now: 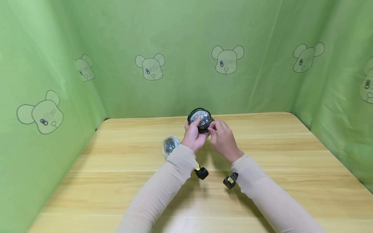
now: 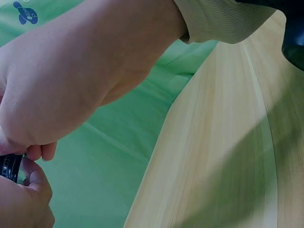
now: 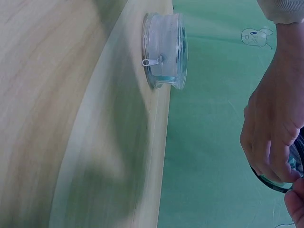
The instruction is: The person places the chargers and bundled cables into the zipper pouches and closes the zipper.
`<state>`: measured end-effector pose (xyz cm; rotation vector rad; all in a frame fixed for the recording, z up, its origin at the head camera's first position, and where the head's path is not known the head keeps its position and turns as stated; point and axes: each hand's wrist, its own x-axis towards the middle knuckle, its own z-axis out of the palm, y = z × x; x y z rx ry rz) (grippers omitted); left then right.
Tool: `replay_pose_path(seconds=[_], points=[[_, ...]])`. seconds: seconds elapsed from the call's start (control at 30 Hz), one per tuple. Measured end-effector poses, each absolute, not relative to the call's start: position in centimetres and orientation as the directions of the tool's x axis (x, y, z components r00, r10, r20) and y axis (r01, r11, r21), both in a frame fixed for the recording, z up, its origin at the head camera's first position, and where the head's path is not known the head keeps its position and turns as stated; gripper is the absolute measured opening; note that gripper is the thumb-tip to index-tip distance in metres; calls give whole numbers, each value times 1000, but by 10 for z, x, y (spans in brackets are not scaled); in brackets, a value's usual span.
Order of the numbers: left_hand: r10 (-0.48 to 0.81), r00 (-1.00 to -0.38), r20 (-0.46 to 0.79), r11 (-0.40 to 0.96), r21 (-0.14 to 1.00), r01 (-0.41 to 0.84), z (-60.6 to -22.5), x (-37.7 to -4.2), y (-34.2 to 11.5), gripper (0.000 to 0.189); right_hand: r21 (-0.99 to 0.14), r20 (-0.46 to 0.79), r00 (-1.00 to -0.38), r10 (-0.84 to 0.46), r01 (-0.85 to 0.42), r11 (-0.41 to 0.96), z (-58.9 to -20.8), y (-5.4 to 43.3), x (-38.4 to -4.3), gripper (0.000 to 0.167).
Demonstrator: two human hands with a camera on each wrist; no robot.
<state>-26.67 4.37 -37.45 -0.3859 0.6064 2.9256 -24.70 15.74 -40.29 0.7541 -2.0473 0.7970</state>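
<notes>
A round black-rimmed case (image 1: 200, 110) with a clear top is held up above the far part of the table. Pale, green and dark blue contents show through its top. My left hand (image 1: 193, 136) grips it from the near left side, thumb across the clear top. At the right of its rim, the thumb and fingers of my right hand (image 1: 223, 139) pinch the edge; what exactly lies between the fingertips is hidden. Both wrist views show only part of this case. Beside my left wrist stands a clear round zip case (image 3: 164, 50) with a metal zipper pull (image 3: 152, 61).
The wooden table (image 1: 116, 181) ends at a far edge just behind the hands. Green curtains (image 1: 186, 32) printed with bear heads enclose it at the back and sides. Small black wrist cameras (image 1: 201, 173) hang below both wrists.
</notes>
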Motion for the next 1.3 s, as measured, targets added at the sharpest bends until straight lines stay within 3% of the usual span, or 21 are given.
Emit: replay_pose_path(seconds=[0.3,0.53,0.87,1.3], points=[[31,-960,-279,-922,363,-136,-374,-268,44,74,-237,817,-506,-277,-733,638,-403,156,-246,18],[46,-952,-302,-916,368,-161,-375,-267,42,74,-212,821,-498,-280,-720,661,-401,157,-244,14],[69,-960,-270,-884,430,-185,-378,-268,38,65,-241,789,-555,-264,-674,698,-394,159,-242,13],[136,-960,-243,-861,450,-236,-381,-267,32,56,-275,783,-574,-241,-666,693,-393,165,-246,11]])
